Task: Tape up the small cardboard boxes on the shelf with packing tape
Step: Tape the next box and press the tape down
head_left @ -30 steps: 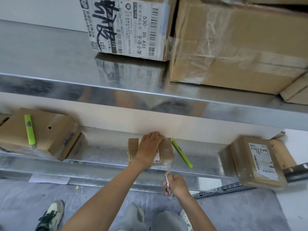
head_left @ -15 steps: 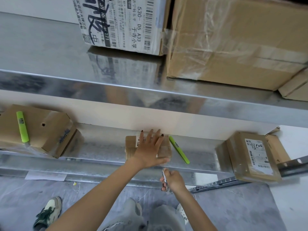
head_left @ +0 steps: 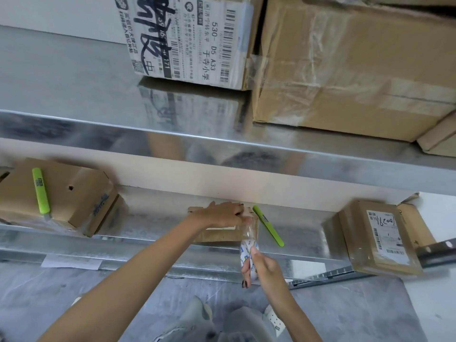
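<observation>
While under the left hand, one box; one tape roll; two cutters.

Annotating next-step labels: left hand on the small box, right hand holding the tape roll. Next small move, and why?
Probably pull the tape roll in the right hand slightly further toward the body to tauten the strip. Clear tape runs from the small box front to the roll, and the left hand rests on the box top, steadying it.
</observation>
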Tool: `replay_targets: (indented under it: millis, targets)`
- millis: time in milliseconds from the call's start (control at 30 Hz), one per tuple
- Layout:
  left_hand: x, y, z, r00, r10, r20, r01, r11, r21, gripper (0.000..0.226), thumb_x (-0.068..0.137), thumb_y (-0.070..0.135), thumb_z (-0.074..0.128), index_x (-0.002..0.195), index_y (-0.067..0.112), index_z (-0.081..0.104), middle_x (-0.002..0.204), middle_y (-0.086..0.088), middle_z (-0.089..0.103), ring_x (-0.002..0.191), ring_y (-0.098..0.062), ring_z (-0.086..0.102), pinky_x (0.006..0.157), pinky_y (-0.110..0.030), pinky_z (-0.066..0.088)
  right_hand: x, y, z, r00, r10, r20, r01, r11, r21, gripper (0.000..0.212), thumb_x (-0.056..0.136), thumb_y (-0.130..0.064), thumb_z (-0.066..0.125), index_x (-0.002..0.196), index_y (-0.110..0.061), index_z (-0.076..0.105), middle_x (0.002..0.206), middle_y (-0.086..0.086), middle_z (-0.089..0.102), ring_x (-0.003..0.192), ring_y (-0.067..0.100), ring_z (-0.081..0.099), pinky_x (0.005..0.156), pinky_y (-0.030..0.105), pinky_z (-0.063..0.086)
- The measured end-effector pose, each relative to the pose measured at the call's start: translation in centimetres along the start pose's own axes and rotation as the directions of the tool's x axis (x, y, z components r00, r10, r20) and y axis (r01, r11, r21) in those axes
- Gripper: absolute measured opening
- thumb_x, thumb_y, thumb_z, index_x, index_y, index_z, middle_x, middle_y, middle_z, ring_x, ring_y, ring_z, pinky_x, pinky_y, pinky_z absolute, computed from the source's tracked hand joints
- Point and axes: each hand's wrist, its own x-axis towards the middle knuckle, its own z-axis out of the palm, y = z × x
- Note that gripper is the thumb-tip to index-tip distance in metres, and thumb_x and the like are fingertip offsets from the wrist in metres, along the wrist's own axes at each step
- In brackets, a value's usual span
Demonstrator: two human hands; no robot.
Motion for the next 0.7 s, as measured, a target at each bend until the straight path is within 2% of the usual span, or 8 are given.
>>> replay_targets:
  millis: [133,233,300,400,467,500,600,700]
  targets:
    - [-0.1,0.3,0.4,0.998,0.029,-0.062,-0.027,0.999,0.044,0.059,0.097,0.058,0.034,0.136,0.016,0.045,0.142,-0.003,0.048,0.129,-0.025,0.044,0.107,-0.044,0.033,0.1,0.2,0.3,0.993,-0.027,-0.112,0.019,0.997,-0.08,0.058,0.1,-0.034,0.039,0.05,-0.008,0.054,0.038,0.004,0.048,0.04,0.014,0.05,0.053,0.018,0.045]
    - [0.3,-0.2,-0.4,0.995,0.017,-0.099,-0.018,1.0,-0.007,0.058,0.094,0.066,0.03,0.119,0.022,0.059,0.117,0.0,0.064,0.107,-0.023,0.058,0.098,-0.044,0.044,1.3,0.3,0.7,0.987,-0.062,-0.151,0.022,0.967,-0.254,0.064,0.1,-0.038,0.038,0.043,-0.013,0.053,0.034,0.0,0.046,0.037,0.013,0.051,0.057,0.025,0.047]
    - [0.6,-0.5,-1.0,0.993,0.011,-0.113,-0.014,1.0,-0.021,0.059,0.092,0.069,0.028,0.107,0.024,0.065,0.106,0.002,0.067,0.098,-0.021,0.06,0.095,-0.044,0.046,2.1,0.6,1.0,0.985,-0.004,-0.17,-0.049,0.951,-0.306,0.063,0.098,-0.039,0.038,0.044,-0.013,0.056,0.033,0.0,0.048,0.038,0.015,0.053,0.061,0.029,0.05]
    - [0.7,-0.6,-1.3,0.994,0.022,-0.108,-0.025,0.999,-0.028,0.055,0.095,0.065,0.03,0.119,0.029,0.065,0.116,0.002,0.067,0.103,-0.021,0.06,0.094,-0.041,0.046,3.2,0.6,1.2,0.982,0.065,-0.176,-0.116,0.947,-0.298,0.06,0.097,-0.039,0.039,0.049,-0.01,0.058,0.033,-0.001,0.049,0.037,0.015,0.053,0.064,0.03,0.052]
    - [0.4,-0.5,-1.5,0.988,0.031,-0.152,-0.027,0.999,0.026,0.055,0.096,0.063,0.028,0.115,0.028,0.067,0.106,0.001,0.068,0.095,-0.021,0.061,0.085,-0.037,0.047,3.8,0.5,1.2,0.982,0.07,-0.177,-0.117,0.956,-0.269,0.058,0.096,-0.039,0.041,0.049,-0.009,0.057,0.033,0.0,0.049,0.037,0.016,0.053,0.062,0.03,0.053]
    - [0.4,-0.4,-1.6,0.975,0.055,-0.215,-0.032,0.994,0.107,0.055,0.097,0.061,0.027,0.112,0.026,0.067,0.102,0.0,0.068,0.094,-0.021,0.061,0.083,-0.036,0.045,4.0,0.3,1.0,0.981,0.07,-0.179,-0.114,0.961,-0.251,0.057,0.095,-0.039,0.042,0.049,-0.009,0.057,0.033,0.0,0.049,0.037,0.017,0.053,0.06,0.03,0.052]
    - [0.6,0.4,-0.8,0.884,0.18,-0.431,0.013,0.913,0.409,0.042,0.103,0.044,0.027,0.125,0.023,0.056,0.119,0.0,0.061,0.11,-0.024,0.055,0.098,-0.04,0.036,4.6,-0.9,0.2,0.987,0.081,-0.135,-0.105,0.978,-0.183,0.056,0.096,-0.035,0.043,0.049,-0.008,0.056,0.034,0.002,0.048,0.033,0.017,0.05,0.05,0.023,0.047]
    - [1.1,1.6,1.3,0.816,0.182,-0.549,0.036,0.931,0.363,0.028,0.104,0.025,0.031,0.124,0.02,0.05,0.118,-0.001,0.057,0.106,-0.024,0.054,0.093,-0.037,0.035,4.7,-2.1,0.3,0.997,0.05,-0.055,-0.056,0.992,-0.109,0.054,0.098,-0.036,0.041,0.054,-0.009,0.058,0.037,0.004,0.051,0.036,0.015,0.053,0.053,0.025,0.045]
